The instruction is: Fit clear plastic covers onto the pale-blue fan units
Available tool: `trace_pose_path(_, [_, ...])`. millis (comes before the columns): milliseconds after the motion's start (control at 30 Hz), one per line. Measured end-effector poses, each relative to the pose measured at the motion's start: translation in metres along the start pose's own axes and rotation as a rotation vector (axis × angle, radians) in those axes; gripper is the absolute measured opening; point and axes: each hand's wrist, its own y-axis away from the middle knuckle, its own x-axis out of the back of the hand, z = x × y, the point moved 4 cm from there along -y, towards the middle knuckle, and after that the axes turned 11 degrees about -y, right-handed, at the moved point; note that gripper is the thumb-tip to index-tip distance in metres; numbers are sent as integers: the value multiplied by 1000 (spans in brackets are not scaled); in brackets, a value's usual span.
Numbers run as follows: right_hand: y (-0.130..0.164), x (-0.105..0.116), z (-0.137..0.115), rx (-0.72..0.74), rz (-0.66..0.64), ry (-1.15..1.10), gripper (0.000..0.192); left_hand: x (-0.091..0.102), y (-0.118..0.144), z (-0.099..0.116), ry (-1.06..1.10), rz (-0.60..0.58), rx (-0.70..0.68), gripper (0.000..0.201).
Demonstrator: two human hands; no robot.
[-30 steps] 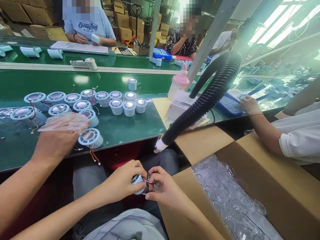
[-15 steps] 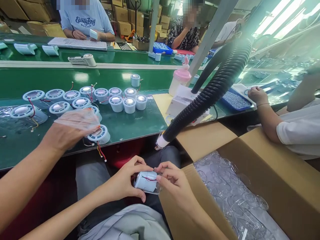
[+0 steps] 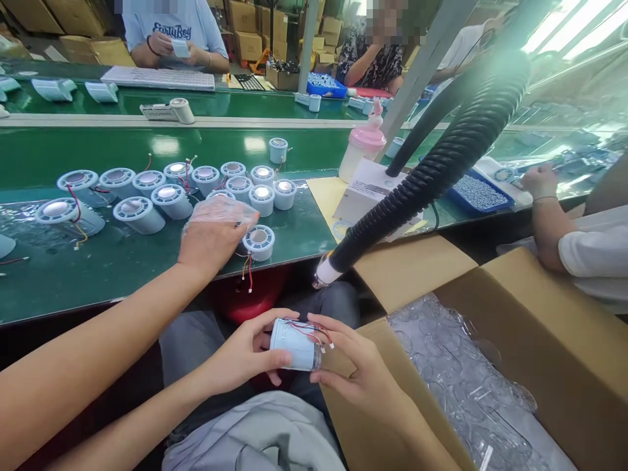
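Note:
Over my lap, a light blue cylindrical motor housing (image 3: 293, 347) lies on its side, with a clear plastic rim at its right end. My left hand (image 3: 248, 350) wraps round its left end, thumb across the front. Fingers and thumb of my right hand (image 3: 356, 360) grip the right end from above and below. Thin red wires (image 3: 318, 337) with small white plugs trail over the housing near my right fingers. On the bench, a co-worker's hand in a clear glove (image 3: 216, 226) is beside a similar upright housing (image 3: 258, 242).
Several blue housings with wires (image 3: 174, 199) stand on the green bench (image 3: 294, 245). A black ribbed hose (image 3: 422, 190) with a metal nozzle (image 3: 321, 271) hangs ahead. At right, a cardboard box (image 3: 544, 333) holds clear plastic covers (image 3: 456, 386). Other people sit around the bench.
The housing has turned in my hands, so its wires now hang free toward the right. My right fingers have spread round its end. The co-worker's gloved hand and nearest housing have shifted right.

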Motion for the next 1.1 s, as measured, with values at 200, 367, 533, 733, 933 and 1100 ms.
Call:
trace_pose_path(200, [2, 1, -1, 6, -20, 2, 40, -1, 11, 12, -231, -22, -112, 78])
trace_pose_path(367, [3, 1, 0, -58, -4, -117, 45, 0, 14, 20, -342, 0, -230, 72])
trace_pose_path(533, [5, -1, 4, -146, 14, -269, 47, 1, 16, 20, -391, -22, -244, 72])
trace_pose_path(733, [8, -3, 6, -247, 45, -437, 49, 3, 20, 22, -518, -11, -286, 73])
trace_pose_path(933, [7, -9, 7, -353, 34, -602, 44, 4, 24, 25, -606, 19, -298, 73])
trace_pose_path(1100, [5, -13, 10, -441, 53, -720, 42, 4, 24, 26, -623, 24, -312, 72])
